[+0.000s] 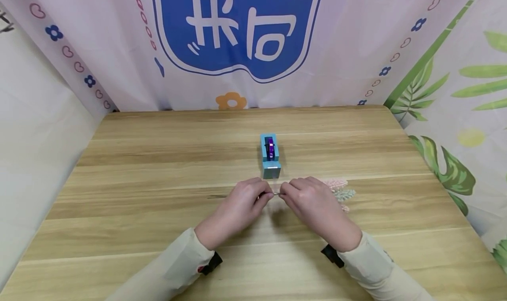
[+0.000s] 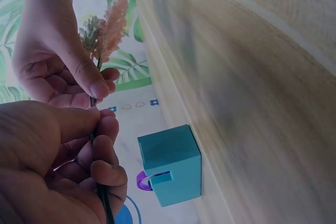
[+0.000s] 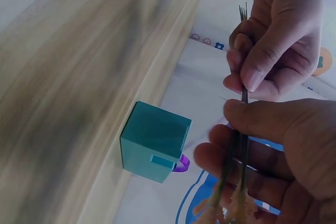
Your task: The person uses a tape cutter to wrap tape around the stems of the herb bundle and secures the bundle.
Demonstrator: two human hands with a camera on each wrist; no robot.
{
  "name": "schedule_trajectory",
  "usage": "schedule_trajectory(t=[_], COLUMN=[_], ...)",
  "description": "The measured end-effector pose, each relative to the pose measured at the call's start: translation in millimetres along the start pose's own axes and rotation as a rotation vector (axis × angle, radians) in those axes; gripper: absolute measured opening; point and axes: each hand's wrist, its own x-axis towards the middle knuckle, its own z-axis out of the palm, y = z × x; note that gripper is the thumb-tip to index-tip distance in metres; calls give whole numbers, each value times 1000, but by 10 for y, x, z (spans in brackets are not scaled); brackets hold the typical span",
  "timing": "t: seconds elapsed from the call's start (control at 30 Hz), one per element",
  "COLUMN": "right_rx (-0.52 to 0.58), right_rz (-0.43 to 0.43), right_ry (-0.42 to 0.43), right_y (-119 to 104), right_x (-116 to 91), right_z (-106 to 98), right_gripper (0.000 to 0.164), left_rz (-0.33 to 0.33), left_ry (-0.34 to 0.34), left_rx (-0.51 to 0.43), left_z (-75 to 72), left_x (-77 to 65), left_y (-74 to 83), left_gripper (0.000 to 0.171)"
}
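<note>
In the head view a small bunch of artificial flowers lies sideways across both hands, with pink flower heads [image 1: 336, 184] and a grey-green one [image 1: 345, 195] showing past the right hand [image 1: 313, 204]. Thin dark stems [image 1: 217, 196] stick out beyond the left hand [image 1: 241, 202]. Thumb and fingers of the left hand pinch the stems. Close beside it, the right hand pinches them nearer the flower heads, its other fingers curled loosely in the right wrist view. Just beyond the fingertips stands a blue tape dispenser [image 1: 271, 170] with a purple roll core [image 1: 271, 149]. Any tape on the stems is too small to tell.
The wooden table [image 1: 158, 160] reaches back to a printed cloth [image 1: 348, 50] with a blue emblem. More cloth with green leaves hangs on the right. Dark wrist straps [image 1: 211, 263] sit at the sleeve cuffs.
</note>
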Motion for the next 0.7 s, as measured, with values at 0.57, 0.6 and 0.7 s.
schedule_trajectory(t=[0.57, 0.6, 0.7], right_rx=[63, 64, 70], right_rz=[20, 18, 13], right_ry=[-57, -53, -43], right_y=[41, 44, 52], right_x=[8, 9, 9], right_z=[7, 13, 29], right_gripper=[6, 6, 5], left_rz=[1, 1, -13], left_ry=[15, 17, 23], left_rx=[11, 10, 11], left_z=[28, 33, 40], left_x=[8, 9, 9], left_y=[-29, -34, -39], left_gripper=[6, 5, 5])
